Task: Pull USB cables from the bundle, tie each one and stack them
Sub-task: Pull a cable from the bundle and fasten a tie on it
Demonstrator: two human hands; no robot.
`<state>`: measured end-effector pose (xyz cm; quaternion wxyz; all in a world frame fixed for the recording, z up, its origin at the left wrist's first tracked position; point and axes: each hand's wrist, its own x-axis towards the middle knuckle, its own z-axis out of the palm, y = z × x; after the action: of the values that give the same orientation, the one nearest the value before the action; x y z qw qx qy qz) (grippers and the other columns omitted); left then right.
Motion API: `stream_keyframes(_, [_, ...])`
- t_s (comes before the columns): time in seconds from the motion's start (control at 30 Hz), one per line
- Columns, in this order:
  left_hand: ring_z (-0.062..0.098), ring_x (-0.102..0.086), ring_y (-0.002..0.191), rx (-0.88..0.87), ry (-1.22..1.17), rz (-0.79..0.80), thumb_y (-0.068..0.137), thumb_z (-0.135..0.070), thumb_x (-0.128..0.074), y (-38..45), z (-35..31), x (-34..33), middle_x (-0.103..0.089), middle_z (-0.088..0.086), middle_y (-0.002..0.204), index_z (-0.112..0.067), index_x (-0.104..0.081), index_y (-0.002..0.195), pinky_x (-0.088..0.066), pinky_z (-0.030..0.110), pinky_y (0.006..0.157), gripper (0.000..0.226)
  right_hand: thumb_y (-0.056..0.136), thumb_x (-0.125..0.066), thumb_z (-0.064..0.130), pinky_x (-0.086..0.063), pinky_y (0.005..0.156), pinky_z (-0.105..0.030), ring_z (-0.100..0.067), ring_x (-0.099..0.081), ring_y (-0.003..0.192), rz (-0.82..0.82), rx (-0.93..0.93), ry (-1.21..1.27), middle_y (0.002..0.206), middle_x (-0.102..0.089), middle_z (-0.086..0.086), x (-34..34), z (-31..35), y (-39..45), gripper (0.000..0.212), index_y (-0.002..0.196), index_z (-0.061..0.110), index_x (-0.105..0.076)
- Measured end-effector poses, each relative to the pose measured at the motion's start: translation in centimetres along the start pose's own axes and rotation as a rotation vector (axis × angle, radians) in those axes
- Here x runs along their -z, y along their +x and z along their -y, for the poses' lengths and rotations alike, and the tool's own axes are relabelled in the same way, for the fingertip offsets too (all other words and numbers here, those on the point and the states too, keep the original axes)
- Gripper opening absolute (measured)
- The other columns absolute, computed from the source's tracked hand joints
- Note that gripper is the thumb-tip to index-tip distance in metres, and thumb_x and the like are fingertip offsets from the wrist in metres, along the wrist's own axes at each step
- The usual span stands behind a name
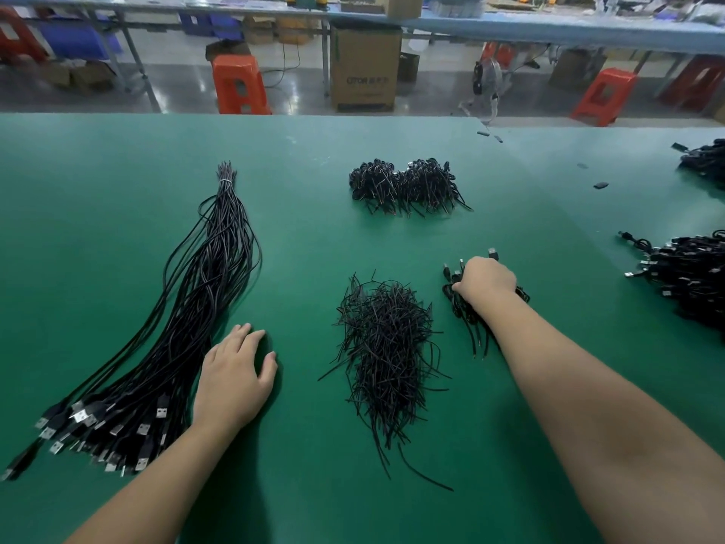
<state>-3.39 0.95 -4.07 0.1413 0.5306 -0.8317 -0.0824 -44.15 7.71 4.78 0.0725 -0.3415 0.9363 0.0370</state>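
While right hand (486, 280) grips tied cables (467, 308) | left hand (235, 371) spread flat | carton (365, 68) reads "OTOR"

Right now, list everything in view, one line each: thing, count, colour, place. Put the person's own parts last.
Table: one, green, across the foreground.
Cable bundle: one, black with silver USB plugs near the viewer, tied at its far end, left side.
Tied cables, far pile: one pile, black, centre rear.
Twist ties: one loose heap, black, centre front.
Small cable pile: one, black, under the right hand.
Cable heaps: two, black, right edge.
Stools: at least three, orange-red, on the floor beyond the table.
Cardboard box: one large, brown, under the far bench.
Left hand: fingers spread, resting on the table beside the bundle.
Right hand: gripping the small cable pile.
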Motion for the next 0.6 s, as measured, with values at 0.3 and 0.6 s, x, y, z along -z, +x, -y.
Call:
stream_keyframes(0.3, [0.019, -0.032, 0.146, 0.004, -0.018, -0.009, 0.095, -0.039, -0.055, -0.1, -0.2, 0.2, -0.046, 0.006, 0.151, -0.016, -0.054, 0.14, -0.027, 0.041, 0.117, 0.05, 0.1, -0.054, 0.045, -0.045, 0.055, -0.028, -0.024, -0.064, 0.075, -0.166, 0.186, 0.209, 0.086, -0.068, -0.006, 2.2, 2.9, -2.0, 0.041, 0.104, 0.005, -0.062])
stream_keyframes(0.6, [0.019, -0.03, 0.147, 0.004, -0.084, -0.006, 0.097, -0.037, -0.054, -0.1, -0.2, 0.4, -0.045, 0.007, 0.152, -0.015, -0.054, 0.139, -0.023, 0.04, 0.119, 0.048, 0.102, -0.052, 0.03, -0.058, 0.058, -0.028, -0.01, -0.063, 0.053, 0.254, 0.492, 0.828, 0.08, -0.067, 0.003, -0.6, 15.6, -15.0, 0.024, 0.118, 0.016, -0.062])
